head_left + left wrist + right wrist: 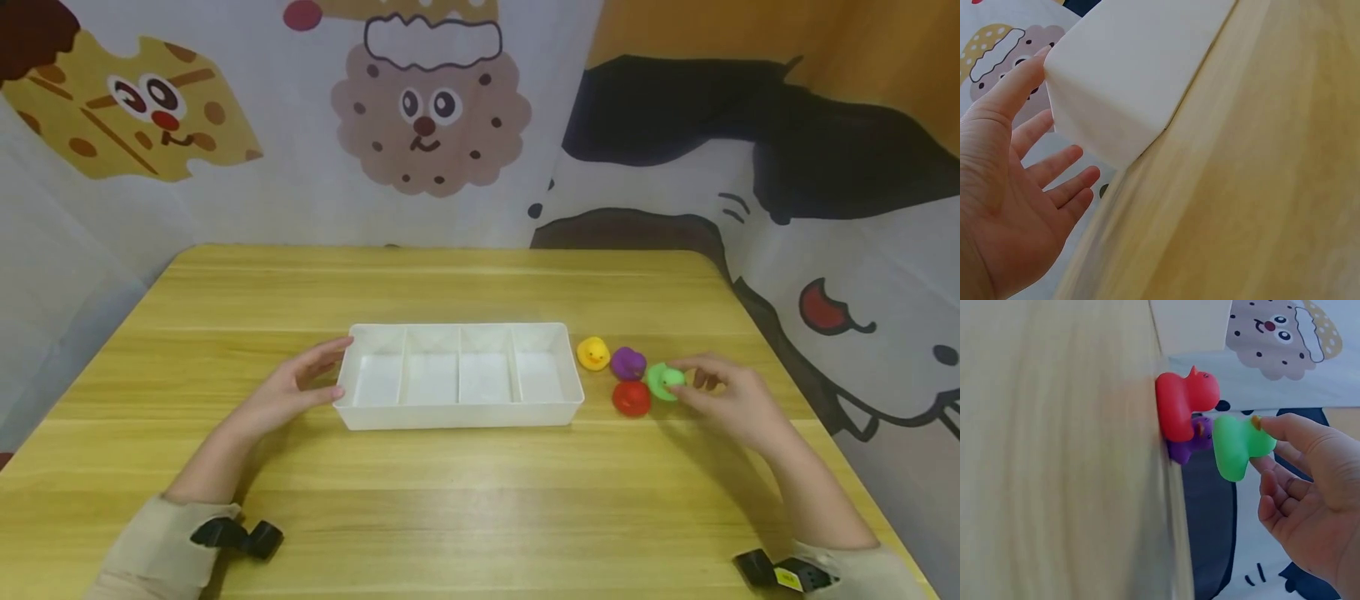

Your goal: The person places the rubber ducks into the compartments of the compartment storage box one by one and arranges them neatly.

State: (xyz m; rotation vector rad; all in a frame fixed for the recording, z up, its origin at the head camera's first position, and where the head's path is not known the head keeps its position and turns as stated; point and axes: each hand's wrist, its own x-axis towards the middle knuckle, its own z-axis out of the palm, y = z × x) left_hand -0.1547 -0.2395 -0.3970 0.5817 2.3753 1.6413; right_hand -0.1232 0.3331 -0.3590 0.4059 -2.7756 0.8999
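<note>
Behind everything, you have a printed backdrop (262, 200) across the top and right of the head view, with a cartoon cheese (161, 117) at upper left and a smiling biscuit (431, 125) at upper centre. Below it your wood-grained bench (465, 500) fills the middle and bottom of the frame. The white tray (457, 416), divided into four compartments side by side, sits upright on the bench at the centre.

Your sleeved arms enter from the lower left and lower right corners, each with a black device at the wrist. Your left grip (292, 385) is wide, thumb and fingers extended against the left end of the tray, with nothing clasped. Your right grip (735, 402), right of centre, is closed to a pinch on the green duck (660, 383), thumb and fingertips on it; the right wrist view shows that duck raised off the bench.

The other ducks rest on the bench between tray and right grip: the red duck (632, 400) nearest you, the purple duck (627, 364) just beyond it, and the yellow duck (593, 354) just beside the tray's right end.
</note>
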